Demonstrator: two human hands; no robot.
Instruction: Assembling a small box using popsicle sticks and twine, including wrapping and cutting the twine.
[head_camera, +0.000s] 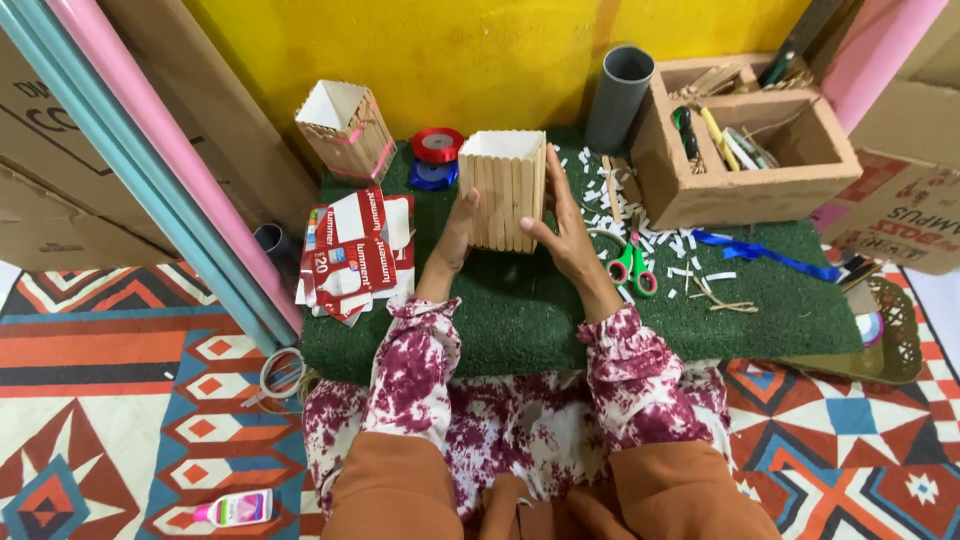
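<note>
A square open-topped box of pale wooden craft sticks (505, 188) stands upright on the green grass-like mat (520, 320). My left hand (456, 235) presses its left side and my right hand (566, 232) grips its right side. Both forearms wear maroon-and-white patterned sleeves. A second craft-stick box with a pink band (347, 130) leans at the mat's back left corner.
Red and blue ribbon spools (436, 155) sit behind the box. Red-and-white packets (352, 255) lie left. Green-handled scissors (632, 265), white paper scraps, a blue ribbon (765, 255), a grey tube (618, 97) and a wooden organiser (745, 140) lie right. A glue bottle (235, 508) rests on the rug.
</note>
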